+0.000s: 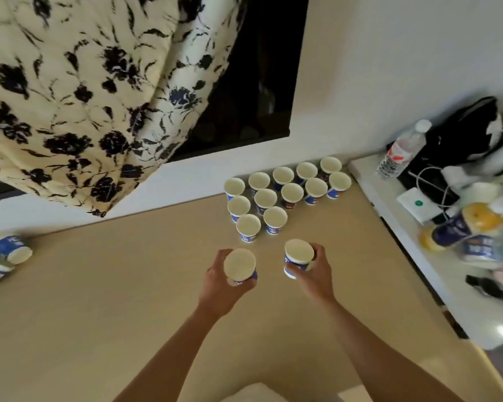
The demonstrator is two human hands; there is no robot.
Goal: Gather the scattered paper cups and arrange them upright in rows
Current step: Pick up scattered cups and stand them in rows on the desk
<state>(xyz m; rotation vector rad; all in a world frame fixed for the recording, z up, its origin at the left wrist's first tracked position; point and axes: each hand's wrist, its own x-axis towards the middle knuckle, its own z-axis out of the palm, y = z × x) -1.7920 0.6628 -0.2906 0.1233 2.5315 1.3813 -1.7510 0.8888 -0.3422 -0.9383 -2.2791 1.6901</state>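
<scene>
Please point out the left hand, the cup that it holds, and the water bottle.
left hand (215,281), head view, on the back of the hand.
cup (240,264), head view, inside its open mouth.
water bottle (402,150), head view, on the middle of its body.

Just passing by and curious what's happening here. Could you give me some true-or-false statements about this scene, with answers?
1. Each hand holds one cup. True: the left hand grips the left cup, and the right hand grips the right cup.
2. The rowed cups stand upside down. False: they stand upright, mouths open upward.
3. Tipped cups lie at the far left. True.
4. The water bottle stands among the rows. False: it is on the white ledge to the right.
</scene>
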